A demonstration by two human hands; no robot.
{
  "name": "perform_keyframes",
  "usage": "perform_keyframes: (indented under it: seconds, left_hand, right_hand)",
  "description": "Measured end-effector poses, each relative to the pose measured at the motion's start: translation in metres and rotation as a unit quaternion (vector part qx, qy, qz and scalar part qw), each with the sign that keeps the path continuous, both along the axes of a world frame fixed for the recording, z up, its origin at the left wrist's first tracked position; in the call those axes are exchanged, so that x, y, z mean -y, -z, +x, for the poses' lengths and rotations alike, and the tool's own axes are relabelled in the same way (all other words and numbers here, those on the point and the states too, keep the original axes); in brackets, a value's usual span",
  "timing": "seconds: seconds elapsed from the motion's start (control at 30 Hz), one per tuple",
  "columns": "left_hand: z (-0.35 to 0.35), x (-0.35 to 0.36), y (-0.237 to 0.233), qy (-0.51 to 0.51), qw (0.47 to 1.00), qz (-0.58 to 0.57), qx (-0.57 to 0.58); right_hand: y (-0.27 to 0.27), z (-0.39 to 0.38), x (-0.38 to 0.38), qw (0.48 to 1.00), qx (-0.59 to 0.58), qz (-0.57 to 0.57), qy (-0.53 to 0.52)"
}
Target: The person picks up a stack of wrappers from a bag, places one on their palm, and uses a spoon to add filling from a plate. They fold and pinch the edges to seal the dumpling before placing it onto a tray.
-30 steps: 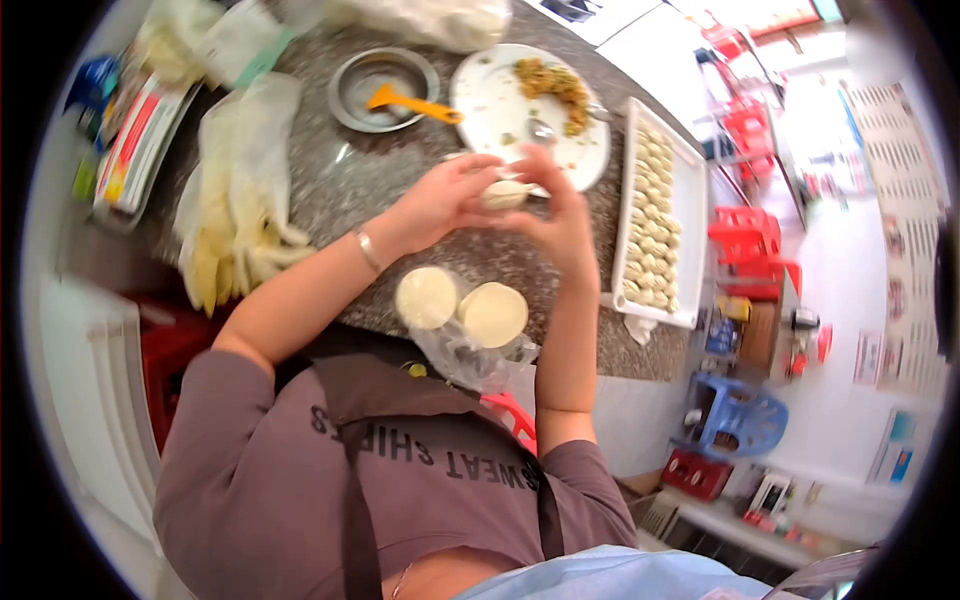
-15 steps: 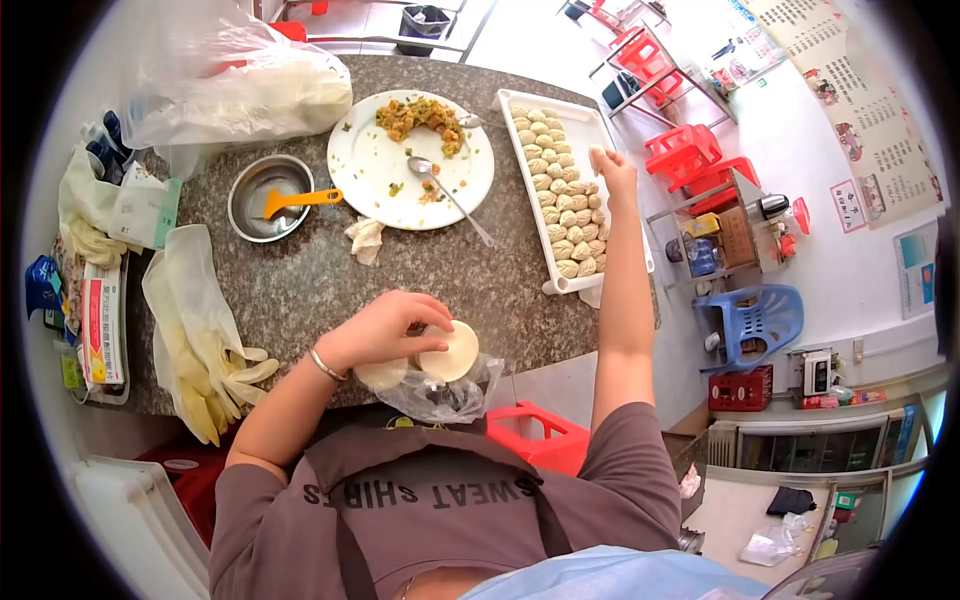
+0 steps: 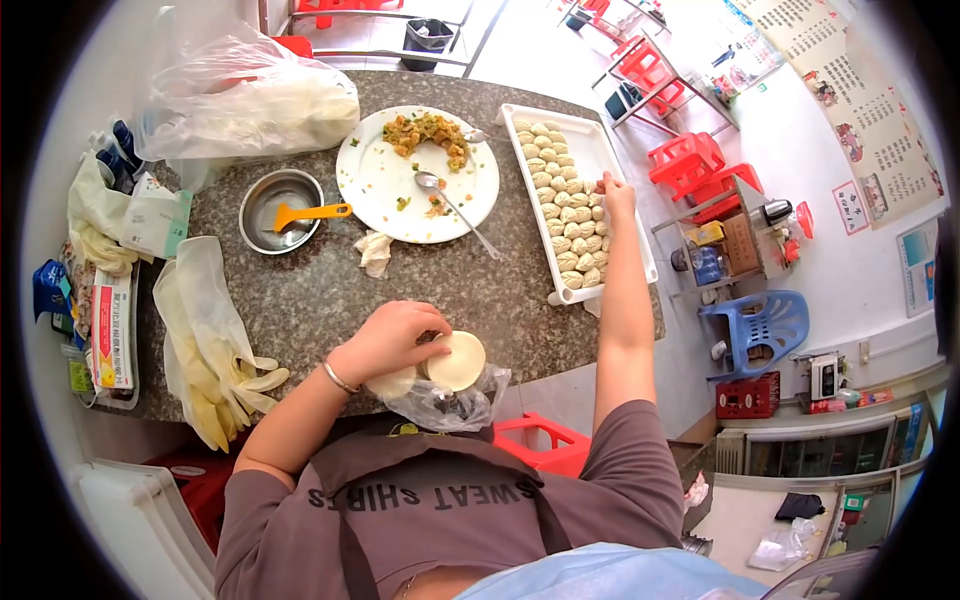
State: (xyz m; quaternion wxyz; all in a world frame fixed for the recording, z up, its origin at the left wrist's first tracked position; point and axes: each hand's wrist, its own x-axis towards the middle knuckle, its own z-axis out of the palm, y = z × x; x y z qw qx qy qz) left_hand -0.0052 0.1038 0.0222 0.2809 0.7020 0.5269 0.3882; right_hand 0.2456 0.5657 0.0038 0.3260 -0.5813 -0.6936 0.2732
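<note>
My left hand (image 3: 400,338) is closed, with thumb and fingertips on the edge of a round, pale dumpling wrapper (image 3: 460,364). Under that hand lies another wrapper (image 3: 391,383), partly covered. Both are by a crumpled clear plastic bag (image 3: 462,408) at the table's near edge. At the far right, my right hand (image 3: 617,195) reaches down into a white tray (image 3: 583,128), its fingers pinched around a dumpling mostly hidden by them. Rows of pleated dumplings (image 3: 565,228) fill the tray's left part, just beside those fingertips.
A white plate (image 3: 385,205) bears filling (image 3: 430,138) and a spoon (image 3: 460,213). Left of it stands a metal bowl (image 3: 257,240) with an orange scraper (image 3: 310,212). Pale gloves (image 3: 207,345), a plastic bag (image 3: 255,110) and a crumpled tissue (image 3: 375,252) lie on the speckled table.
My right hand has lowered the dumpling from above the tray to beside the rows. My left hand stays at the wrapper. The whole view has shifted slightly.
</note>
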Motion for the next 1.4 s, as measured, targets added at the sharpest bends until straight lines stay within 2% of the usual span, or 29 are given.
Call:
perform_keyframes:
  seconds: [0.07, 0.1, 0.17, 0.2, 0.27, 0.3, 0.37, 0.4, 0.47, 0.5, 0.53, 0.6, 0.63, 0.67, 0.73, 0.77, 0.8, 0.87, 0.9, 0.93, 0.97, 1.07, 1.1, 1.13, 1.2, 1.23, 1.33, 1.37, 1.4]
  left_hand:
    - [0.000, 0.000, 0.000, -0.006, 1.000, -0.009, -0.020]
    - [0.001, 0.001, 0.000, -0.007, 1.000, -0.011, -0.020]
    - [0.002, 0.001, 0.000, -0.009, 1.000, -0.010, -0.016]
    - [0.002, 0.000, -0.001, -0.011, 1.000, -0.020, -0.014]
    - [0.002, 0.000, 0.002, -0.007, 1.000, 0.001, -0.027]
    - [0.003, 0.001, 0.005, -0.015, 0.999, -0.019, -0.021]
    - [0.005, -0.001, 0.010, -0.025, 0.993, 0.111, -0.024]
    - [0.006, 0.000, 0.007, -0.029, 0.994, 0.102, -0.023]
    - [0.008, 0.001, -0.005, 0.037, 0.993, 0.038, 0.106]
    - [0.011, 0.001, -0.005, 0.086, 0.972, -0.021, 0.219]
    - [0.011, 0.002, -0.005, 0.088, 0.972, -0.021, 0.218]
    - [0.009, 0.003, -0.004, 0.073, 0.890, -0.151, 0.425]
    - [0.006, 0.000, 0.001, 0.056, 0.864, -0.160, 0.473]
    - [0.003, -0.003, 0.004, 0.055, 0.866, -0.154, 0.472]
    - [-0.003, -0.005, -0.003, -0.050, 0.775, -0.184, 0.602]
    - [-0.007, -0.006, -0.003, -0.057, 0.750, -0.183, 0.632]
    - [-0.012, -0.007, 0.002, -0.061, 0.752, -0.177, 0.632]
    - [-0.017, -0.011, 0.021, -0.056, 0.684, -0.175, 0.706]
    - [-0.018, -0.012, 0.021, -0.053, 0.672, -0.166, 0.720]
    - [-0.018, -0.012, 0.022, -0.052, 0.671, -0.164, 0.721]
    - [-0.018, -0.012, 0.022, -0.047, 0.649, -0.160, 0.742]
    - [-0.018, -0.011, 0.013, -0.050, 0.613, -0.165, 0.771]
    - [-0.019, -0.010, 0.011, -0.058, 0.600, -0.171, 0.779]
    - [-0.019, -0.010, 0.013, -0.059, 0.599, -0.168, 0.781]
    - [-0.020, -0.009, 0.019, -0.080, 0.656, -0.151, 0.735]
    - [-0.019, -0.010, 0.021, -0.083, 0.654, -0.143, 0.739]
    - [-0.016, -0.014, 0.023, -0.100, 0.661, -0.155, 0.727]
    - [-0.017, -0.014, 0.022, -0.096, 0.662, -0.167, 0.725]
    - [-0.016, -0.014, 0.022, -0.092, 0.662, -0.179, 0.722]
  right_hand:
    - [-0.012, -0.001, 0.006, 0.994, 0.089, 0.017, 0.055]
    - [-0.015, 0.000, 0.008, 0.994, 0.089, 0.014, 0.054]
    - [-0.019, 0.000, 0.015, 0.981, 0.158, 0.085, 0.067]
    - [-0.020, 0.002, 0.018, 0.982, 0.161, 0.075, 0.063]
    - [-0.019, 0.000, 0.031, 0.992, -0.034, 0.115, -0.034]
    - [-0.023, -0.009, 0.056, 0.990, -0.050, 0.117, -0.066]
    - [-0.059, -0.037, 0.143, 0.985, -0.049, 0.105, -0.125]
    - [-0.052, -0.041, 0.164, 0.978, -0.035, 0.100, -0.178]
    - [-0.059, -0.055, 0.210, 0.951, 0.011, 0.102, -0.293]
    - [-0.051, -0.060, 0.220, 0.948, 0.017, 0.072, -0.311]
    - [-0.045, -0.069, 0.229, 0.947, -0.021, 0.019, -0.320]
    - [-0.027, -0.088, 0.238, 0.946, 0.029, -0.004, -0.324]
    - [-0.027, -0.101, 0.252, 0.944, 0.038, -0.005, -0.328]
    - [-0.029, -0.111, 0.261, 0.941, 0.046, -0.005, -0.335]
    - [-0.017, -0.121, 0.257, 0.935, 0.100, 0.060, -0.334]
    - [-0.016, -0.121, 0.251, 0.933, 0.115, 0.080, -0.331]
    - [-0.026, -0.125, 0.252, 0.936, 0.118, 0.030, -0.329]
    - [-0.041, -0.130, 0.252, 0.937, 0.129, 0.038, -0.321]
    - [-0.041, -0.131, 0.248, 0.937, 0.130, 0.040, -0.323]
    - [-0.038, -0.134, 0.239, 0.943, 0.104, 0.102, -0.301]
    - [-0.034, -0.137, 0.229, 0.944, 0.077, 0.163, -0.277]
    - [-0.016, -0.142, 0.196, 0.952, 0.053, 0.199, -0.227]
    - [-0.014, -0.141, 0.195, 0.943, 0.078, 0.226, -0.232]
    - [-0.010, -0.139, 0.196, 0.942, 0.079, 0.227, -0.236]
    - [-0.004, -0.129, 0.212, 0.941, 0.088, 0.195, -0.264]
    - [-0.011, -0.125, 0.223, 0.947, 0.119, 0.143, -0.262]
    - [-0.026, -0.124, 0.229, 0.959, 0.095, 0.106, -0.246]
    - [-0.021, -0.127, 0.216, 0.959, 0.036, 0.127, -0.251]
    - [-0.015, -0.132, 0.200, 0.940, 0.004, 0.216, -0.265]
